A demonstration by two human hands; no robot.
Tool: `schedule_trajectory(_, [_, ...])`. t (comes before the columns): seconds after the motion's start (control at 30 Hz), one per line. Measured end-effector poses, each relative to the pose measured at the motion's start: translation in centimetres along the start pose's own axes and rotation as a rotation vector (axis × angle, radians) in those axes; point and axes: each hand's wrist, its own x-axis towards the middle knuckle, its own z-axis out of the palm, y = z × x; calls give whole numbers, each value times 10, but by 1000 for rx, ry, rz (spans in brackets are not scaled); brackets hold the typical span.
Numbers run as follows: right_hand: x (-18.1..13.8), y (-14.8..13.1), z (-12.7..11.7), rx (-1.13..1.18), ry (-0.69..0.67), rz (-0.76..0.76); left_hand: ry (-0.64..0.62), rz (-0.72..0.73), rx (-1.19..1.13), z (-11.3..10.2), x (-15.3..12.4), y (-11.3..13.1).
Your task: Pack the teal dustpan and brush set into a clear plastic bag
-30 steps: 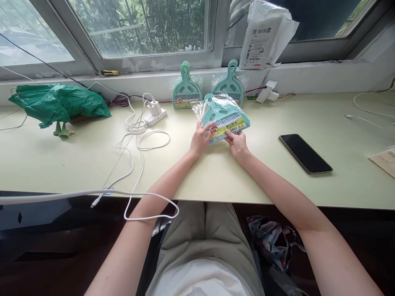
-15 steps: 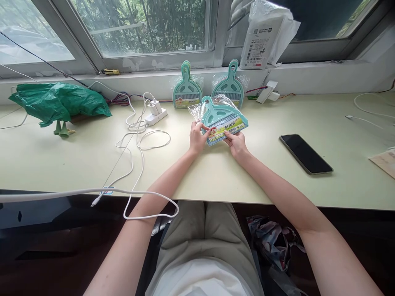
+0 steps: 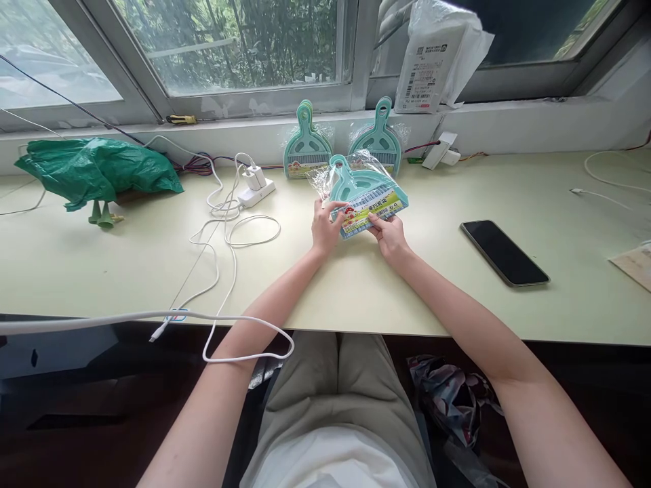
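A teal mini dustpan and brush set (image 3: 362, 191) in a clear plastic wrapper with a colourful label is held just above the pale desk (image 3: 356, 291), handle pointing away from me. My left hand (image 3: 325, 227) pinches its near left edge. My right hand (image 3: 389, 234) grips its near right edge with thumb on the label. Two more wrapped teal dustpan sets (image 3: 306, 146) (image 3: 379, 141) lean upright against the wall under the window sill, right behind the held one.
A black phone (image 3: 503, 252) lies to the right. White cables (image 3: 228, 230) and a charger plug (image 3: 254, 184) sprawl at the left, a green plastic bag (image 3: 96, 169) further left. A white parcel bag (image 3: 432, 61) rests on the sill. A cable hangs over the desk's front edge.
Both hands shifted the held dustpan set slightly away from me and to the left, tilting it a little. Everything else stayed put.
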Motion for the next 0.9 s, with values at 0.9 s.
schedule_trajectory(0.9, [2, 0, -2, -1, 3, -2, 9, 32, -44, 8, 0, -3])
